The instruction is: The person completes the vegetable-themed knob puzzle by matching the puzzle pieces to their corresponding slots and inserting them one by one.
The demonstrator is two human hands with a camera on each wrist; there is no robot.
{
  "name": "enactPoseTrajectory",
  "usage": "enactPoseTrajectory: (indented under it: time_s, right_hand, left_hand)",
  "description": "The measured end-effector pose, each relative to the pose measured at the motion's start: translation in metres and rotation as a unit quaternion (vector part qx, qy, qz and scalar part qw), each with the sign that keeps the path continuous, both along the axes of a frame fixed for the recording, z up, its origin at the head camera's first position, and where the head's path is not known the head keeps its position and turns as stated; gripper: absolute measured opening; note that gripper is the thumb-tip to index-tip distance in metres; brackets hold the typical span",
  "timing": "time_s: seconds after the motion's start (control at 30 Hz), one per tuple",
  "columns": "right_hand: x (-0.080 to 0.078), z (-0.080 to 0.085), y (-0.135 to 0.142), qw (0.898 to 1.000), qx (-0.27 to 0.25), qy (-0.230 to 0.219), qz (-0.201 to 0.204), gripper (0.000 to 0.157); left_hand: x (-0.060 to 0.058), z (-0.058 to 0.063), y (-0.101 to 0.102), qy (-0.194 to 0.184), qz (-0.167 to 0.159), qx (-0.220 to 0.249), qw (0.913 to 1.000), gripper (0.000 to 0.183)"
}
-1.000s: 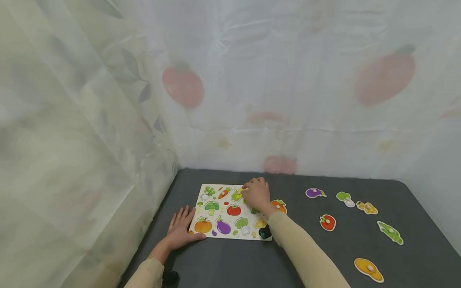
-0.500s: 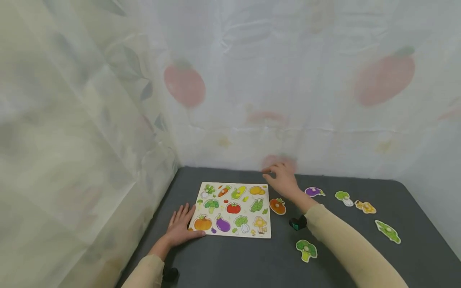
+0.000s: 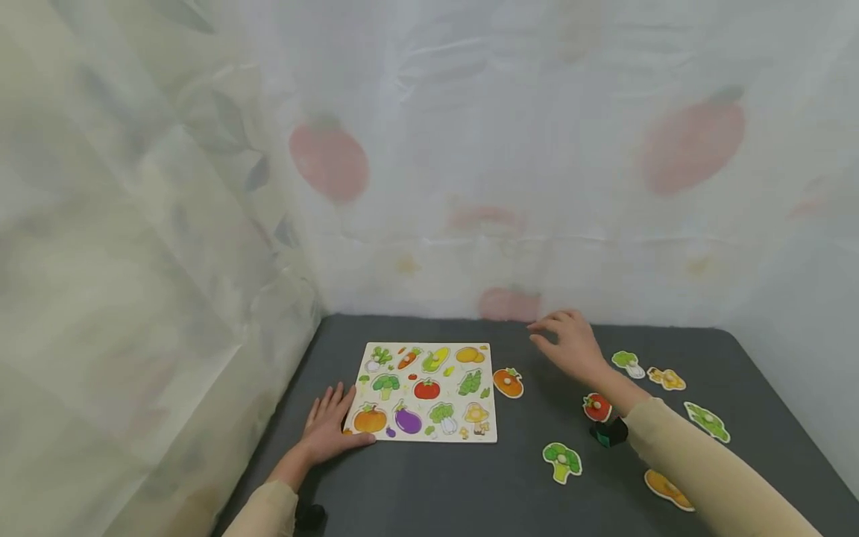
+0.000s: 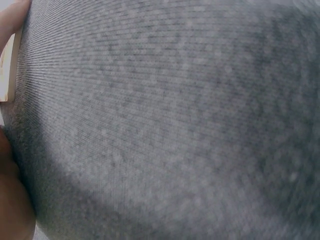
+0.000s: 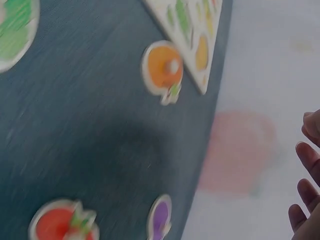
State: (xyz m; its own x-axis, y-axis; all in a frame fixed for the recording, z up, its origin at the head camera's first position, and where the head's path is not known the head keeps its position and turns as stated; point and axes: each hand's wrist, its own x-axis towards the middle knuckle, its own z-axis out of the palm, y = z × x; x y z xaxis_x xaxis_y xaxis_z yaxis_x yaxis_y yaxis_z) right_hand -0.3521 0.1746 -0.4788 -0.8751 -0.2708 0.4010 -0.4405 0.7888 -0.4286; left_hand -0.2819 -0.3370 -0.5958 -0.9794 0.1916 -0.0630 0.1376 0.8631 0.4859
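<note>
My left hand (image 3: 325, 431) lies spread at the left edge of a white vegetable puzzle board (image 3: 406, 391), its thumb along the lower left corner. In the left wrist view, a thumb (image 4: 10, 20) overlaps the board's edge. My right hand (image 3: 570, 349) is raised over the table's far side, right of the board, fingers loosely curved with nothing between them. Below it in the right wrist view are a purple eggplant piece (image 5: 159, 217) and a red tomato piece (image 5: 57, 225); the hand hides the eggplant in the head view. A knobbed pumpkin piece (image 3: 508, 383) lies beside the board.
Loose on the dark table (image 3: 429, 492) are a broccoli piece (image 3: 561, 462), a bok choy piece (image 3: 628, 364), a mushroom piece (image 3: 667, 378), a pea pod piece (image 3: 708, 421) and a yellow piece (image 3: 667, 490) partly under the right sleeve. A printed curtain (image 3: 416, 179) borders the back.
My right hand has lifted off the board's corn picture and moved right over the table, uncovering the board's right side and the broccoli piece. The left hand has stayed at the board's edge.
</note>
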Motion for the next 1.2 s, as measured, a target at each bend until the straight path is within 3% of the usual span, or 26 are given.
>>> enactPoseTrajectory:
  time_s: [0.17,0.33,0.5,0.87,1.2]
  right_hand:
    - [0.006,-0.005,0.035,1.000,0.003,0.017,-0.010,0.020]
    - [0.019,-0.005,0.064,1.000,0.004,0.013,-0.024,0.020]
    - [0.041,-0.014,0.086,0.999,0.017,-0.006,-0.040,0.019]
    - [0.097,-0.052,0.119,0.998,0.040,-0.010,-0.046,0.017]
    - [0.131,-0.064,0.142,0.995,0.032,-0.081,-0.042,0.019]
  left_hand:
    - [0.002,-0.002,-0.001,0.024,-0.005,0.019,0.9995,0.120]
    - [0.003,0.002,-0.002,0.015,0.002,0.015,0.9998,0.121]
    - [0.003,0.001,-0.003,0.006,0.005,0.002,1.0000,0.122]
    - [0.001,-0.002,-0.003,0.005,0.003,0.003,1.0000,0.123]
    - [0.000,-0.005,-0.002,0.024,-0.009,0.019,0.9995,0.121]
